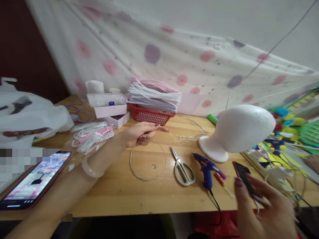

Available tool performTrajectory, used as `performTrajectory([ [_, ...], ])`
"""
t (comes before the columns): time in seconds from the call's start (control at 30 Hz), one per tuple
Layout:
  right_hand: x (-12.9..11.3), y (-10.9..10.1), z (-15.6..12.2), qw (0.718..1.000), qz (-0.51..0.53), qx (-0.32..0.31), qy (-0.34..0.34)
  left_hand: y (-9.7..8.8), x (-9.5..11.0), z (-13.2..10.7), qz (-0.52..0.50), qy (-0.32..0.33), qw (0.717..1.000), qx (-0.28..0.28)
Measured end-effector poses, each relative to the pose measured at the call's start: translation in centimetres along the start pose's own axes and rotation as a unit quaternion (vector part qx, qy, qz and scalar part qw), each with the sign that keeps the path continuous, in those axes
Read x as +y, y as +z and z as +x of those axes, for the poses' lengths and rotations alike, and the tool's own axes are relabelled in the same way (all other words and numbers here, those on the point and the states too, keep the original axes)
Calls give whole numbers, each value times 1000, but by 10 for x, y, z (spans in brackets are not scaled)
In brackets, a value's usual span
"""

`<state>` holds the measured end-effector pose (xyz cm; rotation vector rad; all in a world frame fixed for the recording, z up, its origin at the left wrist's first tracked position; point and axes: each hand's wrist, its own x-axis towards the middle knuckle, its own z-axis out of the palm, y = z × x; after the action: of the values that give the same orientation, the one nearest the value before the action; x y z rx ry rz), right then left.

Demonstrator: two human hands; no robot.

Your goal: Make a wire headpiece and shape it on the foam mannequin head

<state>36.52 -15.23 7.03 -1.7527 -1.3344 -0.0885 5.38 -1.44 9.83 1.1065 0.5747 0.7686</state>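
Note:
My left hand [143, 134] reaches over the middle of the table, thumb and forefinger pressed together. Whatever is in that pinch is too small to make out. Just below it lies a thin wire hoop [130, 162], and short wire pieces [178, 141] lie right of the fingertips. My right hand [270, 207], slightly blurred, has thumb and fingers apart around a dark phone [240, 168] with a white cable by it; no firm hold shows. Between the hands are scissors [181, 169] with pale handles and a blue glue gun [206, 171].
A white foam head [245, 129] stands at the right. Behind are a red basket [151, 116] of pipe cleaners [154, 96] and white boxes [111, 110]. Bagged bead strings [92, 136] and a lit phone [37, 179] lie left. Another person's hand [312, 162] is at far right, past tangled cables [279, 176].

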Motion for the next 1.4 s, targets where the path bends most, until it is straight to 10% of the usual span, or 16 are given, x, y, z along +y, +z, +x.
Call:
performTrajectory([
  [0.1, -61, 23, -2, 962, 195, -190, -25, 18, 1, -4, 32, -48, 995, -78],
  [0.23, -94, 68, 14, 806, 392, -443, 15, 27, 1, -14, 20, -83, 995, -57],
  [0.67, -94, 87, 18, 596, 516, -597, 148, 26, -8, -22, 49, -126, 990, -45],
  [1.13, -93, 76, 18, 602, 506, -599, 151, 32, -15, -38, 134, -113, 984, -41],
  [1.4, -93, 85, 14, 538, 496, -660, 170, 44, -10, -47, 159, -101, 982, -34],
])
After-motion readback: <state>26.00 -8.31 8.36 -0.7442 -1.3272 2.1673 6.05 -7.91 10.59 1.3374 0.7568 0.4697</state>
